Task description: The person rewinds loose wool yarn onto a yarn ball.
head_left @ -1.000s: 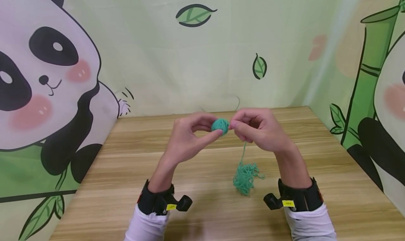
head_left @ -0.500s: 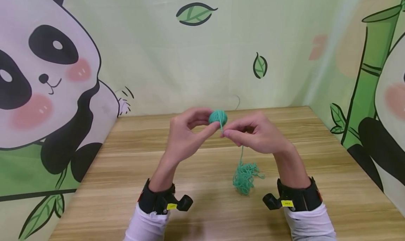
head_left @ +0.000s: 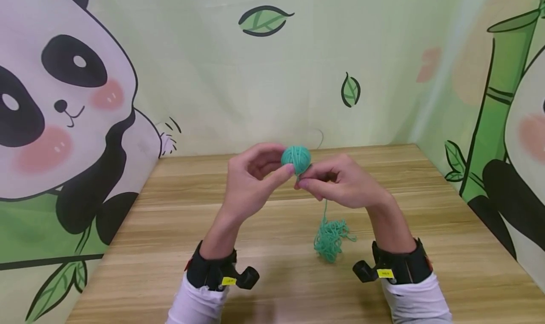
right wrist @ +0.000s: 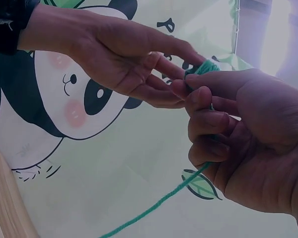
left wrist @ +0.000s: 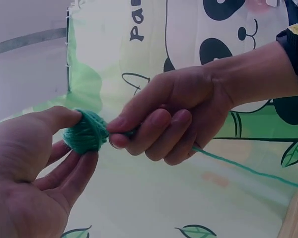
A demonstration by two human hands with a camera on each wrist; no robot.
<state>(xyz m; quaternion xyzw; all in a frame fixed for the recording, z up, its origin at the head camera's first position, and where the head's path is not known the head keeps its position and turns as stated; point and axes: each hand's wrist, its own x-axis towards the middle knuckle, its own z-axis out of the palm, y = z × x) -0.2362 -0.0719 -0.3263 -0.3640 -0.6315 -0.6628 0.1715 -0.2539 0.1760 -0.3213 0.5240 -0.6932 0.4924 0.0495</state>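
Observation:
A small ball of green yarn (head_left: 296, 158) is held up over the table between the thumb and fingers of my left hand (head_left: 251, 187). Close against its lower right side, my right hand (head_left: 349, 184) pinches the yarn strand between thumb and forefinger. In the left wrist view the strand (left wrist: 248, 169) runs out from under the curled fingers of the right hand. Down on the table below lies a loose tangled heap of the same yarn (head_left: 329, 241), joined to the strand. The right wrist view shows the yarn ball (right wrist: 204, 68) partly hidden behind the right thumb.
The wood-grain table (head_left: 179, 248) reaches back to a cloth backdrop (head_left: 204, 78) printed with pandas, leaves and bamboo. Black wrist bands (head_left: 210, 267) with small cameras sit on both wrists.
My right hand has moved from the ball's right side down and left to just below it, drawing the strand across. The left hand has raised and turned the ball slightly; the heap stays put.

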